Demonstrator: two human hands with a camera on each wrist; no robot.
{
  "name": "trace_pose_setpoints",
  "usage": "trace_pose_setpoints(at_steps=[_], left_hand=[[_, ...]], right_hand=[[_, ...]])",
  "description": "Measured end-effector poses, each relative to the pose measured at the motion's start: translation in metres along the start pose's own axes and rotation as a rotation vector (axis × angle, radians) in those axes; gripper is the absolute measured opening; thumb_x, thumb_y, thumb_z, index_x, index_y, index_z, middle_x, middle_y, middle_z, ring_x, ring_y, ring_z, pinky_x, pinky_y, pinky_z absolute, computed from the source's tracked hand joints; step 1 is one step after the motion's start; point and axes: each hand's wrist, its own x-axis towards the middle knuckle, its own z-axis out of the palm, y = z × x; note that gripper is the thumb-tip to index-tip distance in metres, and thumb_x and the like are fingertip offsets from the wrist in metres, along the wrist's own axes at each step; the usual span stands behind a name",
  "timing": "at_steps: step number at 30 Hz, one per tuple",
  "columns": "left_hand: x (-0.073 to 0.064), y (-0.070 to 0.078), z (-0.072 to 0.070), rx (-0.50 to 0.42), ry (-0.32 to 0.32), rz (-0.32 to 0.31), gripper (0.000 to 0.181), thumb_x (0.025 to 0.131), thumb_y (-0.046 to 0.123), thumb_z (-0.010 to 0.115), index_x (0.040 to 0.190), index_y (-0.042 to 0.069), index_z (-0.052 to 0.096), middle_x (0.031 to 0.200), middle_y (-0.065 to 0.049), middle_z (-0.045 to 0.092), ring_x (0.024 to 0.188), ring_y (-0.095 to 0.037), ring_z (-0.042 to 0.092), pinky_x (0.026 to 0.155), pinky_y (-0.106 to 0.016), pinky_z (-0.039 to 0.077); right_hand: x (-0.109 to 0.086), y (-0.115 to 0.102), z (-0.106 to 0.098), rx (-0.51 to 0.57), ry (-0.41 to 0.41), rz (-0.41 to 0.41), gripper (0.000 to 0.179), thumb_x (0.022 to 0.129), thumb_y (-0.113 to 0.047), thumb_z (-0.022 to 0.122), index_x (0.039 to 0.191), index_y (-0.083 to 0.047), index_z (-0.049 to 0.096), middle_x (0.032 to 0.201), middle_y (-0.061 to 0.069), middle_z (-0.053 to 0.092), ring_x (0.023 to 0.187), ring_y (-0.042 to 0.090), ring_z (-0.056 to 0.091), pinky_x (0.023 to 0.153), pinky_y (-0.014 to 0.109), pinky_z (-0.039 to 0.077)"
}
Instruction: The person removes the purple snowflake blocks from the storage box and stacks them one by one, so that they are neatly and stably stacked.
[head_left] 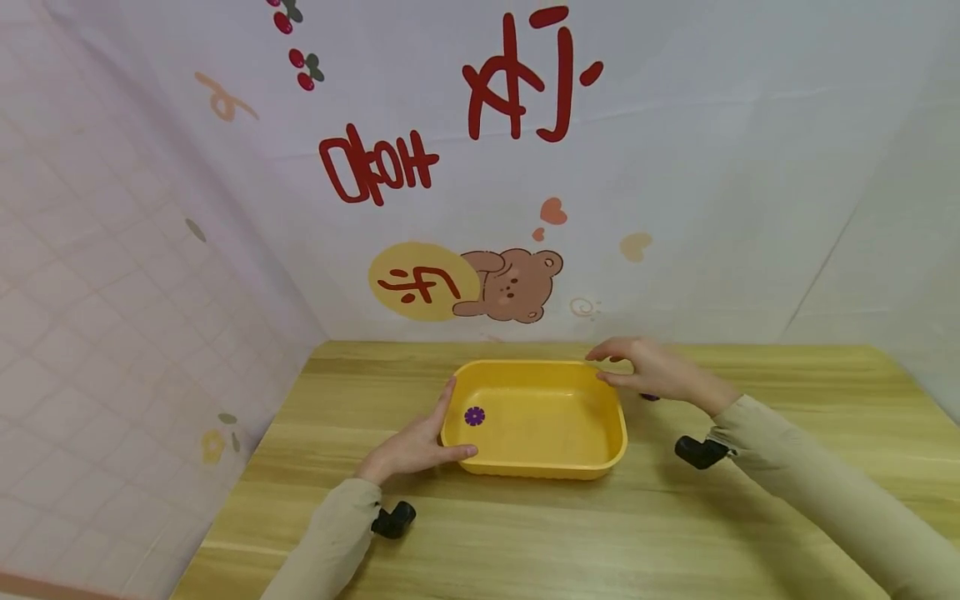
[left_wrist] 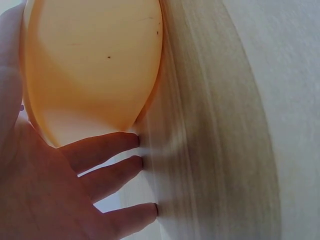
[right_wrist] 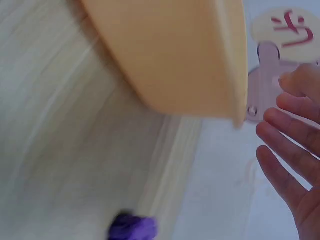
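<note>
A yellow plastic basin sits on the wooden table. My left hand rests against its left side, thumb over the front-left rim and the other fingers spread along the outside. In the left wrist view those fingers are fairly straight and apart beside the basin wall. My right hand hovers by the back-right corner with thumb and fingers apart; in the right wrist view its fingertips are off the rim, holding nothing. One purple snowflake-shaped plastic piece lies inside the basin near its left wall.
Beneath the right hand, another purple piece lies on the table, right of the basin. Behind the table hangs a white printed cloth with a bear and red lettering. A second pale cloth borders the left side.
</note>
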Motion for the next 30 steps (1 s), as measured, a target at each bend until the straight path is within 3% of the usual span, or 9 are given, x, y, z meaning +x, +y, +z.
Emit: trace_pose_setpoints(at_steps=[7, 16, 23, 30], left_hand=[[-0.001, -0.003, 0.002, -0.005, -0.002, -0.007, 0.112, 0.085, 0.051, 0.069, 0.155, 0.018, -0.012, 0.152, -0.026, 0.027, 0.118, -0.032, 0.05, 0.105, -0.05, 0.034], [-0.003, -0.004, 0.005, 0.0, -0.006, -0.002, 0.113, 0.085, 0.054, 0.068, 0.155, 0.018, -0.012, 0.154, -0.025, 0.023, 0.126, -0.037, 0.045, 0.104, -0.052, 0.033], [-0.001, -0.001, 0.007, -0.016, -0.006, -0.019, 0.11, 0.086, 0.05, 0.069, 0.155, 0.024, -0.012, 0.156, -0.02, 0.019, 0.132, -0.039, 0.037, 0.106, -0.053, 0.031], [-0.001, -0.001, 0.003, -0.025, 0.0, -0.014, 0.109, 0.087, 0.048, 0.069, 0.155, 0.022, -0.013, 0.155, -0.022, 0.021, 0.128, -0.038, 0.042, 0.104, -0.052, 0.033]], right_hand=[[0.033, -0.016, 0.002, 0.046, -0.078, -0.066, 0.026, 0.088, -0.005, 0.069, 0.114, -0.001, 0.067, 0.111, 0.013, 0.066, 0.1, 0.028, 0.063, 0.08, 0.037, 0.054], [0.068, -0.032, 0.013, 0.142, -0.169, -0.057, 0.023, 0.089, -0.005, 0.067, 0.111, 0.001, 0.067, 0.107, 0.014, 0.067, 0.093, 0.022, 0.065, 0.078, 0.034, 0.054], [0.086, -0.034, 0.036, 0.186, -0.244, -0.001, 0.026, 0.089, -0.008, 0.069, 0.113, 0.001, 0.067, 0.106, 0.011, 0.068, 0.093, 0.016, 0.063, 0.08, 0.03, 0.053], [0.105, -0.043, 0.063, 0.191, -0.3, -0.059, 0.024, 0.089, -0.009, 0.067, 0.111, 0.001, 0.069, 0.103, 0.01, 0.069, 0.092, 0.014, 0.064, 0.081, 0.029, 0.052]])
